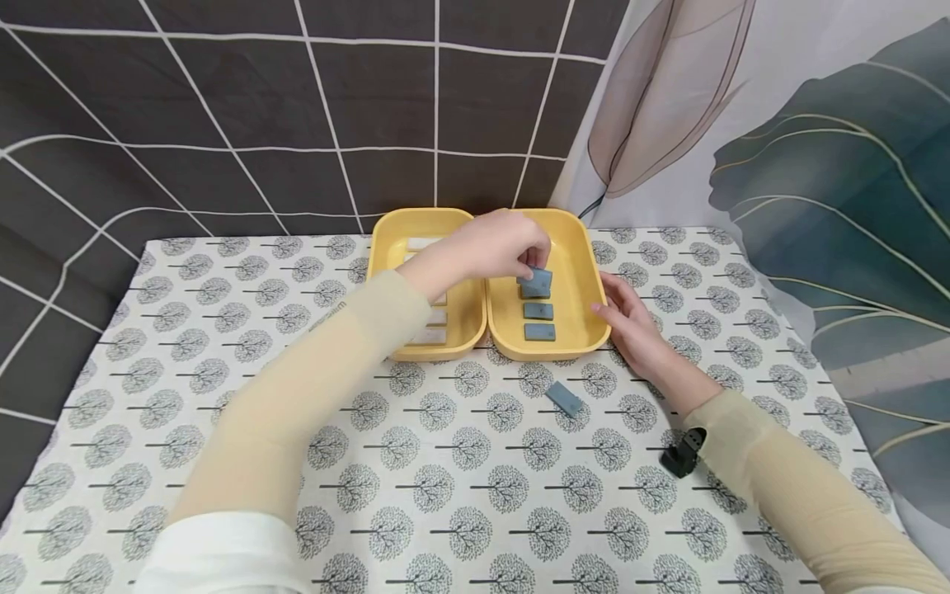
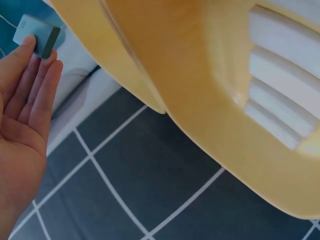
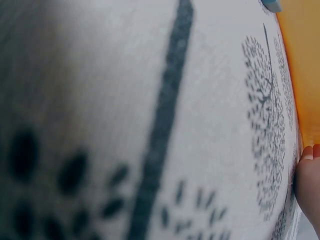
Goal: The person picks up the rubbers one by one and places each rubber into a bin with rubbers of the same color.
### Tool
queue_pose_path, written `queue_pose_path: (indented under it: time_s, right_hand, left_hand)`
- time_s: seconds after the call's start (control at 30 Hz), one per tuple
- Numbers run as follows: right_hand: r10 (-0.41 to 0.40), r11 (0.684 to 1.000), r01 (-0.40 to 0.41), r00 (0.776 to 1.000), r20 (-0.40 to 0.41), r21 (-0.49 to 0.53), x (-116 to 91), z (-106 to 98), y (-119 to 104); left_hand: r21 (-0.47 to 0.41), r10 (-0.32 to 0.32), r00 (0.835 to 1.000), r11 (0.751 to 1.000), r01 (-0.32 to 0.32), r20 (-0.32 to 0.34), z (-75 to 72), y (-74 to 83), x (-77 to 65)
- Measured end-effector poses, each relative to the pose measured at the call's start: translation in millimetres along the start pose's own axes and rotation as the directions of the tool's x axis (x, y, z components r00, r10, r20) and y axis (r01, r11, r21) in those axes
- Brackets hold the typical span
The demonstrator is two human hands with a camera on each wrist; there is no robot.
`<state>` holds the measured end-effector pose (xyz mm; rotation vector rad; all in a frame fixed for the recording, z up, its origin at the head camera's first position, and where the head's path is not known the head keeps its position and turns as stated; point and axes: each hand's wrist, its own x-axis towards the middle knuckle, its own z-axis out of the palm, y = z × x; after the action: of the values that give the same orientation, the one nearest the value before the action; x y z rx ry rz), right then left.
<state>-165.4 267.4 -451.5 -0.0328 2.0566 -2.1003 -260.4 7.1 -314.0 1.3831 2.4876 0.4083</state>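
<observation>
My left hand (image 1: 493,243) reaches over the left yellow tray (image 1: 380,256) to the right one. It pinches a small blue-grey rectangular block (image 2: 37,31) between thumb and fingers, with faint marking on one face. In the head view this block overlaps another in a column of blue-grey blocks (image 1: 539,332) inside the right yellow tray (image 1: 582,272). My right hand (image 1: 631,322) holds that tray's right side, thumb over the rim and fingers along the outer wall. In the right wrist view only a bit of the hand (image 3: 307,185) shows beside the yellow wall.
Several white blocks (image 2: 285,70) form a column in the left tray. One loose blue-grey block (image 1: 565,399) lies askew on the tree-print tablecloth (image 1: 475,495) before the trays. A black device (image 1: 684,452) sits at the right wrist. Dark tiled cloth (image 1: 371,99) hangs behind.
</observation>
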Motion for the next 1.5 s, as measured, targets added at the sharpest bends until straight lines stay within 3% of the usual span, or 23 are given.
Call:
queue_pose_path:
  time_s: [0.43, 1.0, 1.5]
  right_hand:
    - [0.01, 1.0, -0.01, 1.0, -0.007, 0.007, -2, 1, -1]
    - [0.01, 1.0, -0.01, 1.0, -0.015, -0.001, -3, 4, -1]
    - [-0.002, 1.0, 0.002, 1.0, -0.008, -0.011, -4, 3, 0]
  left_hand:
    - [-0.058, -0.089, 0.996, 0.994, 0.088, -0.03, 5.3, -25.8, 20.5]
    - [-0.121, -0.206, 0.975, 0.973, 0.195, -0.078, 35.6, -45.9, 32.5]
    - [-0.123, -0.175, 0.98, 0.979, 0.162, -0.097, 54.6, -53.4, 45.1]
